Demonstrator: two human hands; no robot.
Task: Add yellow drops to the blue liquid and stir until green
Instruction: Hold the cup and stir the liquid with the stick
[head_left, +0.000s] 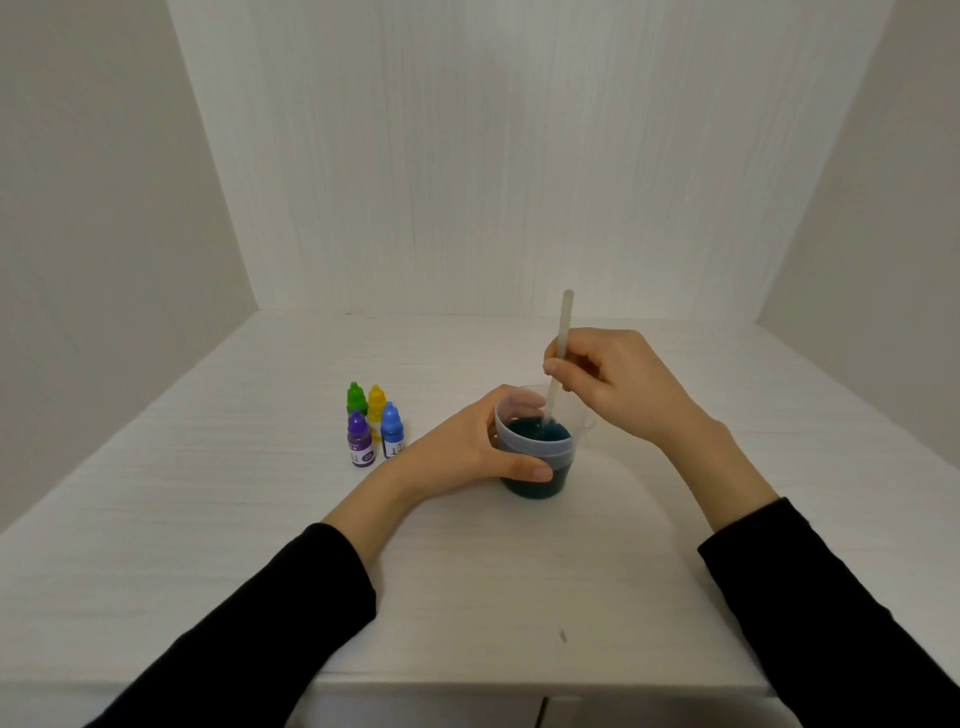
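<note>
A clear plastic cup (558, 457) stands at the middle of the white table, holding dark blue-green liquid (537, 431). My left hand (467, 452) wraps around the cup's left side, thumb across its front. My right hand (618, 384) hovers above and to the right of the cup, pinching a pale translucent stirring stick (561, 332). The stick stands nearly upright with its lower end dipped in the liquid. The yellow dropper bottle (376, 401) stands capped to the left of the cup, in a small cluster of bottles.
Green (356, 397), purple (358, 437) and blue (391, 430) dropper bottles stand with the yellow one, just left of my left hand. The white table (208, 519) is boxed in by white walls at the back and both sides. Its front edge runs near the bottom.
</note>
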